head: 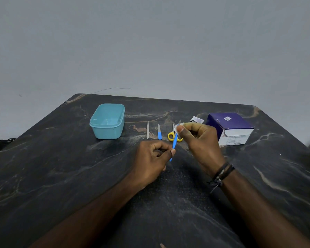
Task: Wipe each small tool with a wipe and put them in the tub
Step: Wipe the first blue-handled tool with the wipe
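Blue-handled tool (174,145) pinched in the left hand (151,162), its upper end wrapped by a white wipe (177,128) clamped in the right hand's (199,142) fingers.
Both hands hovered mid-counter, with bare dark marbled counter (61,176) open toward the near edge. Farther back lay a row: teal plastic tub (106,120), empty, then a slim metal tool (147,130), a blue-handled file (159,134) and yellow scissors (170,136). A purple box (230,128) sat right, a torn packet (197,120) beside it. Grey wall (150,42) behind.

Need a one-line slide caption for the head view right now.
Left hand holds a blue-handled tool while right hand wipes its tip with a wipe; tub sits empty.
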